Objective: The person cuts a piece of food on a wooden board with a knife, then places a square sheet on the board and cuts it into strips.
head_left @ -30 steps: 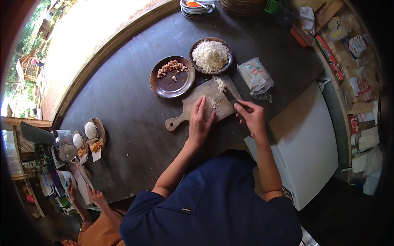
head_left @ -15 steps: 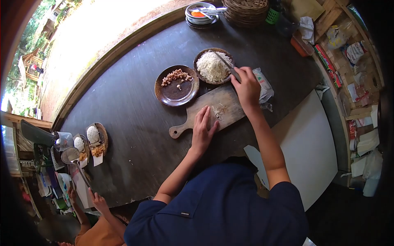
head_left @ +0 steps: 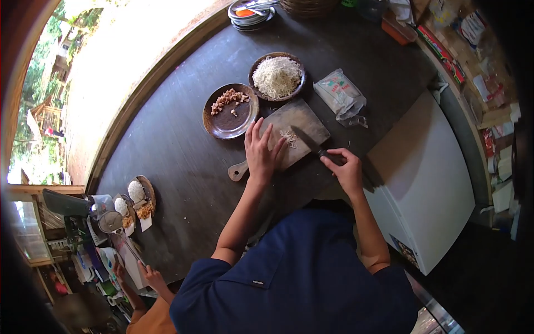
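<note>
My right hand point(head_left: 346, 168) grips the dark handle of a knife point(head_left: 307, 140), whose blade lies over the right part of a wooden cutting board point(head_left: 303, 114). On the board's left part rests my left hand point(head_left: 261, 150), fingers spread, beside a small heap of pale shreds point(head_left: 289, 137). Behind the board stands a brown bowl heaped with white shreds point(head_left: 276, 77). To its left is a brown plate point(head_left: 233, 125) with small brown chunks point(head_left: 227, 100) on it. A printed plastic packet point(head_left: 339, 94) lies right of the board.
Stacked dishes point(head_left: 250, 19) with cutlery stand at the back edge. At the left are two trays of white and brown food point(head_left: 146, 209), and a co-worker's hand point(head_left: 153, 276) holding a strainer point(head_left: 110, 221). A white surface point(head_left: 428, 167) is at the right.
My right hand has brought the knife from the bowl of shreds down to the board's right side. My left hand's fingers have spread. The view has shifted, and the packet now shows fully.
</note>
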`<action>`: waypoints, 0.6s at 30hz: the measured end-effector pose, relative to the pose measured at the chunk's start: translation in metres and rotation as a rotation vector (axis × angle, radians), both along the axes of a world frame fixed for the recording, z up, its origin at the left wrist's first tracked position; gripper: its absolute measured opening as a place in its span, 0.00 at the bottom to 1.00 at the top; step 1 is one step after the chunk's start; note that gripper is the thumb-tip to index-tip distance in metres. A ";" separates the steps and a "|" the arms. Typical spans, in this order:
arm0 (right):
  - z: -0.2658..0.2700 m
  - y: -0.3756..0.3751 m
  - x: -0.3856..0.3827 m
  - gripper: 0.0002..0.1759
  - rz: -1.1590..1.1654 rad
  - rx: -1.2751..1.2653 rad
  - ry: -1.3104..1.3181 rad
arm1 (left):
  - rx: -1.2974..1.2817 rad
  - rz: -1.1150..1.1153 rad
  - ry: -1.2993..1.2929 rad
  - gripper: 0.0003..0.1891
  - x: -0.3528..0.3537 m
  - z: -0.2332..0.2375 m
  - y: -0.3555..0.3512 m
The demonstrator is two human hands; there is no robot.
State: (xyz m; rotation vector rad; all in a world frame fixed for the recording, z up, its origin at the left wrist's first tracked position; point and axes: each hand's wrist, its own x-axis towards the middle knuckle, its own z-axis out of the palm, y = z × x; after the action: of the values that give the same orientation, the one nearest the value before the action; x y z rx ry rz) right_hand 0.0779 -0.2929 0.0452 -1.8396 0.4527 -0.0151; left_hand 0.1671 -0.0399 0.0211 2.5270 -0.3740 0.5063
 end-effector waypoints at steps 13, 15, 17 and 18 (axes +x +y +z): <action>-0.006 0.000 0.002 0.17 0.060 -0.071 -0.207 | -0.135 -0.034 0.097 0.26 -0.021 0.001 -0.007; -0.012 -0.001 0.002 0.17 -0.013 -0.035 -0.164 | -0.122 -0.010 0.072 0.24 -0.017 0.002 -0.008; -0.019 -0.002 0.005 0.18 -0.045 -0.005 -0.181 | -0.067 -0.052 0.061 0.27 -0.009 -0.007 -0.004; -0.022 0.001 0.005 0.18 -0.043 -0.004 -0.182 | -0.013 -0.103 0.050 0.30 -0.008 -0.010 -0.003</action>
State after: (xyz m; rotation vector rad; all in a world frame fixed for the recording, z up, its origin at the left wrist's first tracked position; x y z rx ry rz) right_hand 0.0827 -0.2924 0.0228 -1.8133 0.3648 -0.2109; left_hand 0.1596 -0.0426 0.0107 2.4876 -0.4771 0.4037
